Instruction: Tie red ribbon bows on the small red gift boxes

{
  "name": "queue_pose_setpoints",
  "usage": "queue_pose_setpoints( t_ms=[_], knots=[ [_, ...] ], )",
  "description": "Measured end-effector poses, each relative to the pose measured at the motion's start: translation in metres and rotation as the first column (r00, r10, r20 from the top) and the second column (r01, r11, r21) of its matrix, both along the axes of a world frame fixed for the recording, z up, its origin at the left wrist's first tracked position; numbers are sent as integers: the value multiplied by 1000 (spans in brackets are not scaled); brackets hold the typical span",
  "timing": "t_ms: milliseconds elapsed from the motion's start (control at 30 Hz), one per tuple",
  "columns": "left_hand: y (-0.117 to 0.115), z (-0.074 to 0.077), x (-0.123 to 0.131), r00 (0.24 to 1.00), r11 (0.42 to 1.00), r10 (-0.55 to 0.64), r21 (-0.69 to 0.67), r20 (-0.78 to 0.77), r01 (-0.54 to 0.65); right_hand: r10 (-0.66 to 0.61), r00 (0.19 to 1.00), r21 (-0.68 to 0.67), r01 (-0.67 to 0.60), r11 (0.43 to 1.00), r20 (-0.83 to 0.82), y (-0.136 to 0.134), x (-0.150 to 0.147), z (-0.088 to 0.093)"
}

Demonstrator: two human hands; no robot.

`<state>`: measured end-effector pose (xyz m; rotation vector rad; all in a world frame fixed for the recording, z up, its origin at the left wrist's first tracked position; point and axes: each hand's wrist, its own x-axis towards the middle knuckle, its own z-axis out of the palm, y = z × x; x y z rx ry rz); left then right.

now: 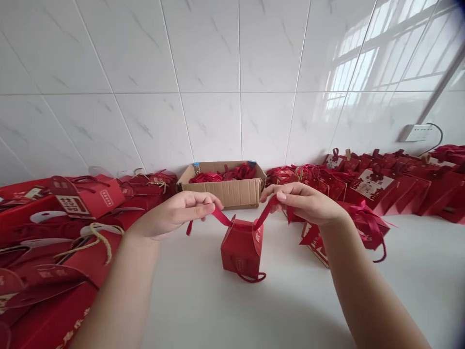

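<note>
A small red gift box (240,247) stands upright on the white table, with a dark red cord handle (254,278) hanging at its front. A red ribbon (222,217) passes through the top of the box. My left hand (181,213) pinches one end of it to the left, and a short tail dangles below the fingers. On the other side, my right hand (307,201) pinches the opposite ribbon end between thumb and fingers. Both ribbon lengths rise outward from the box top in a V. Neither hand touches the box itself.
Behind the box, a cardboard carton (232,194) holds red ribbons against the tiled wall. Many red boxes (87,196) with cord handles crowd the left. More red boxes (390,191) line the right, and a ribbon-tied box (366,225) lies near my right forearm.
</note>
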<state>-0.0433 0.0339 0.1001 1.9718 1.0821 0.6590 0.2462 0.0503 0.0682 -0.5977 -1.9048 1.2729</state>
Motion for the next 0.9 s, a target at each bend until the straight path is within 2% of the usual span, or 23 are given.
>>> queue_pose_setpoints(
  t_ms=[100,167,267,367,500,633,767,900],
  knots=[
    [2,9,11,980,999,-37,24,196,33,-56,983,-104,38,994,-172,3,-9,-3],
    [5,13,17,963,999,-52,28,265,46,-111,960,-127,81,989,-256,5,-14,-3],
    [9,12,22,931,997,-70,52,359,55,-227,928,-125,197,972,-297,6,-21,-4],
    [6,6,26,856,998,-40,67,515,6,-309,904,-96,293,951,-296,5,-28,-5],
    [-2,1,31,908,990,27,113,418,-81,-272,902,-4,287,958,-335,5,-35,-9],
    [-8,4,31,930,968,121,166,347,-188,-340,865,59,386,920,-368,5,-38,-13],
    [-13,7,30,937,952,86,250,339,-178,-392,836,147,474,868,-383,0,-43,-15],
    [-15,8,28,938,936,60,308,342,-172,-358,830,191,470,862,-427,-3,-45,-15]
  ],
)
